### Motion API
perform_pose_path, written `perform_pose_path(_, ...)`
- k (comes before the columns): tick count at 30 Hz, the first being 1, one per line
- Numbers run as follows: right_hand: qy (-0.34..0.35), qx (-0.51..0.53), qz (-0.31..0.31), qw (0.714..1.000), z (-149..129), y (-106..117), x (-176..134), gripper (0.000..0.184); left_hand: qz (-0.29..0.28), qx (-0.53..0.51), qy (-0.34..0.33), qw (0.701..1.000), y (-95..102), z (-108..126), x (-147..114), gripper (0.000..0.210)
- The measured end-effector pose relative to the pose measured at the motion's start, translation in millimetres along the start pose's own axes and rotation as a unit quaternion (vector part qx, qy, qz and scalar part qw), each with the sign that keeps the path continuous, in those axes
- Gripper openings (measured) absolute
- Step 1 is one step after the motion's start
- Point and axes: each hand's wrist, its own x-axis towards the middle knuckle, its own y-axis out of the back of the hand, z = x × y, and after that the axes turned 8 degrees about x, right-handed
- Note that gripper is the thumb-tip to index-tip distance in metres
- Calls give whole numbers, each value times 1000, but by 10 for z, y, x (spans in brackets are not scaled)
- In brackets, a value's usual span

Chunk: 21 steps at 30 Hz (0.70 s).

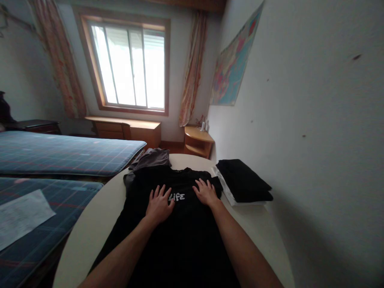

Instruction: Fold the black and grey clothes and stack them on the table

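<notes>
A black T-shirt (183,232) with white lettering on its chest lies spread front side up on a round cream table (87,224), its neckline at the far side. My left hand (159,204) rests flat on the chest, fingers spread, just left of the lettering. On the other side of the print, my right hand (206,193) lies with spread fingers near the right shoulder. Neither hand grips the cloth. The shirt's lower end runs out of view between my forearms.
To the right, a stack of folded black clothes (244,180) sits over white cloth. A crumpled grey garment (153,158) lies beyond the left shoulder. Plaid mattresses (66,154) stand left, one bearing a paper sheet (25,218). A wall (312,168) rises close on the right.
</notes>
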Motion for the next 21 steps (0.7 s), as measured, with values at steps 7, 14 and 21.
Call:
perform_pose_path(7, -37, -48, 117, 991, 115, 414, 205, 44, -4, 5, -15, 1000, 42, 22, -3, 55)
perform_pose_path(14, -124, -69, 77, 987, 418, 514, 258, 39, 1, 2, -26, 1000, -29, 10, 14, 56)
perform_pose_path(21, -134, -55, 80, 986, 459, 522, 245, 37, -5, 7, -23, 1000, 0, 21, 8, 55)
